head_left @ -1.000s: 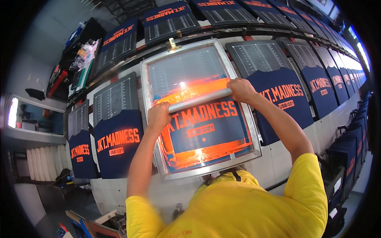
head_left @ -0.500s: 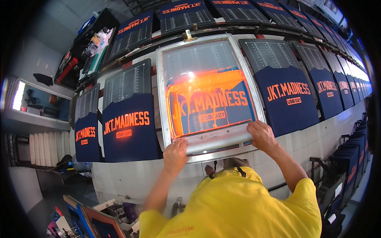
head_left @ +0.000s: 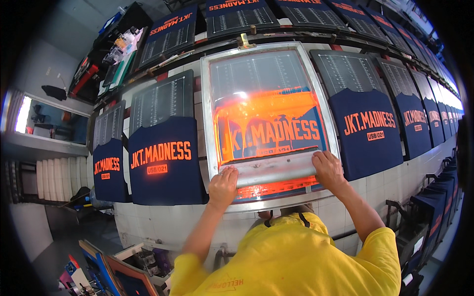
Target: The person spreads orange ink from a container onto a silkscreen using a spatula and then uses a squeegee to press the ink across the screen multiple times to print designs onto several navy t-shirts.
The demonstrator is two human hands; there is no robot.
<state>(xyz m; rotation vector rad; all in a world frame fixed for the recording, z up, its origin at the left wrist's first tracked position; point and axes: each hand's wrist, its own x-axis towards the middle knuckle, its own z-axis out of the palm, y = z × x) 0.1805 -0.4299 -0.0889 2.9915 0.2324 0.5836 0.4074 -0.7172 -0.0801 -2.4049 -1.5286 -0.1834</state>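
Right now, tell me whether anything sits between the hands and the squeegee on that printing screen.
Nothing visible does. The left hand and right hand both rest directly on the metal squeegee, one at each end. It lies across the lower part of the framed screen, on orange ink.
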